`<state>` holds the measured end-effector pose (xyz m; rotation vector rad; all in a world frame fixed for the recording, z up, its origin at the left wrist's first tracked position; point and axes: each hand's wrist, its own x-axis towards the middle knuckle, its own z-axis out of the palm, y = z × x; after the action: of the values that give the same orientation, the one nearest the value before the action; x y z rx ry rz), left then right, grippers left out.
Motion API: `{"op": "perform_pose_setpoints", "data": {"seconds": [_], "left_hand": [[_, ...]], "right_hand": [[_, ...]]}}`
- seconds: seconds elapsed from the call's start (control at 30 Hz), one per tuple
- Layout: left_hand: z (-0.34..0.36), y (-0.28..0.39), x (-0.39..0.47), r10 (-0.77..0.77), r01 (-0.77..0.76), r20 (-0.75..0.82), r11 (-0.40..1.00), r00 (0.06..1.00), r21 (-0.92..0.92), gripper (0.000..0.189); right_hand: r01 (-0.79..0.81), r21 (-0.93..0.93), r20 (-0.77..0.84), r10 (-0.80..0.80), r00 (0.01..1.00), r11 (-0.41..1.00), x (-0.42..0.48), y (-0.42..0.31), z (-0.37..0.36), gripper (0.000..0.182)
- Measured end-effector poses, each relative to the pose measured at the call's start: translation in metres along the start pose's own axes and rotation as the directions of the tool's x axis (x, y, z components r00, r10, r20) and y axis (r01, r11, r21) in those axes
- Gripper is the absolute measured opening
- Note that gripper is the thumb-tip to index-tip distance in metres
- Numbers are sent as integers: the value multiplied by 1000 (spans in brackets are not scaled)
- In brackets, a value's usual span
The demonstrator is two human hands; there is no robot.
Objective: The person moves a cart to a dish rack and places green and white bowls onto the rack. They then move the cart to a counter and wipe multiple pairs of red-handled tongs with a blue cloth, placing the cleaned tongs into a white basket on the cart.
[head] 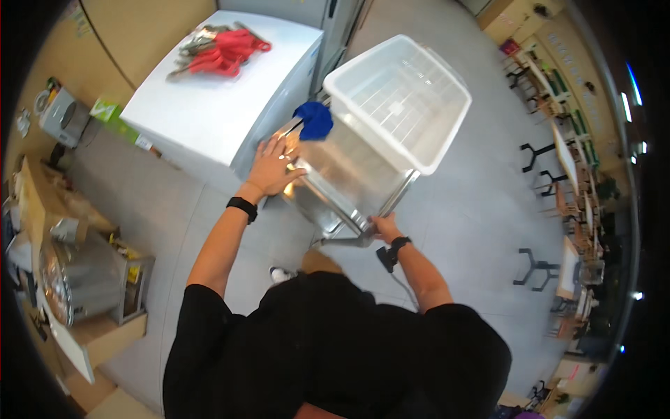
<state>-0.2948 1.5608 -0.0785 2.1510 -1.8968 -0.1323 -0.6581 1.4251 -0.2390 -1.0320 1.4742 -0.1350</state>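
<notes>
A stainless-steel cart (348,157) stands right before me. My left hand (273,166) lies on its left edge with the fingers spread, close to a blue cloth (315,120) draped at the far left corner. At the near right corner, the fingers of my right hand (386,227) are wrapped around the cart's metal rim (400,193). A translucent white plastic tub (361,118) rests on the far part of the cart and sticks out beyond it. Light reflections cover part of its bottom. Under my right wrist hangs a dark object (387,258) with a cord; blur hides what it is.
Left of the cart stands a white-topped cabinet (209,110) with red-handled tools (227,52) piled on it. A large metal pot (86,277) sits at the left. Tables (568,267) and chairs line the right side, across grey floor (471,235).
</notes>
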Motion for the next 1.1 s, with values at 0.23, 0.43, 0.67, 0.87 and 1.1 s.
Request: {"op": "perform_pose_setpoints", "data": {"seconds": [0.23,0.43,0.67,0.87,1.1], "left_hand": [[7,-38,54,14,17,152,980,988,-200,58],[30,-39,41,188,-204,-94,959,978,-199,38],[24,-14,11,234,-178,126,921,964,-347,42],[16,-36,32,487,-309,245,795,838,-522,46],[-91,-208,153,220,-257,-248,958,944,-130,68]], "right_hand": [[44,189,-28,-40,999,981,9,0,-3,56],[237,187,-62,-229,971,953,30,27,-30,65],[37,-272,-73,-59,996,961,34,-3,-92,97],[-39,-498,-13,37,999,866,31,-67,-107,103],[-121,-660,-228,-45,973,741,-12,-122,-83,80]]}}
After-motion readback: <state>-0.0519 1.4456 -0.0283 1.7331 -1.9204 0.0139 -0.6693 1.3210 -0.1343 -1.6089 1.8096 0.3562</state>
